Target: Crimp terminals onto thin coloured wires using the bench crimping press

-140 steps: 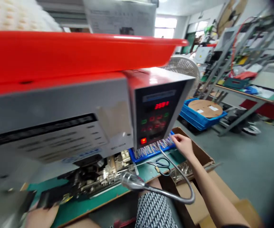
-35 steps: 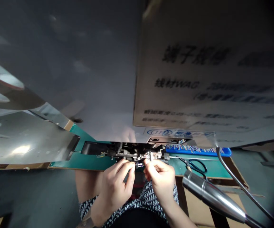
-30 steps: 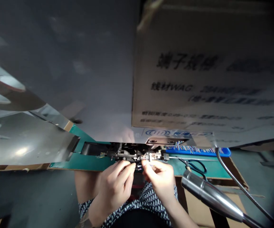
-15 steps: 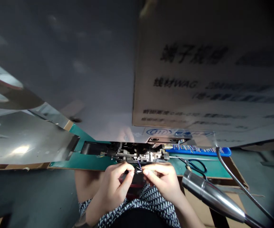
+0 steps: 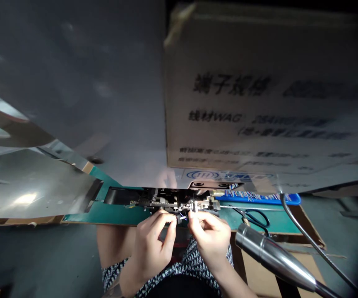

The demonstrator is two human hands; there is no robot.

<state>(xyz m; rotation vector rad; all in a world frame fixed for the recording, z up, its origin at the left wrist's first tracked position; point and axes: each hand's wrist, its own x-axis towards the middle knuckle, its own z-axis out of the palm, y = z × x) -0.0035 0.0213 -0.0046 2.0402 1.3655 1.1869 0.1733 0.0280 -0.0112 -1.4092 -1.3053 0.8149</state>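
Note:
A few thin wires [image 5: 183, 217], white and blue-violet, show in the gap between my hands, just in front of the crimping machine's metal head [image 5: 188, 205]. My right hand [image 5: 211, 234] pinches thumb against fingers at the right end of these wires, close to the metal parts. To their left, my left hand [image 5: 154, 238] has its thumb and forefinger tips together. What lies between those tips is hidden or too small to name.
A grey machine housing [image 5: 119, 103] with a printed label sheet [image 5: 259, 103] fills the upper view. On the green mat [image 5: 116, 217], a blue tray [image 5: 295, 199] of wire pieces and dark-handled scissors [image 5: 258, 217] lie right. A metal lamp [image 5: 275, 258] stands in front; a metal guard [image 5: 32, 182] is left.
My right hand has lifted slightly toward the machine head, and its fingers are more upright. The gap between the hands is wider. The view has shifted a little.

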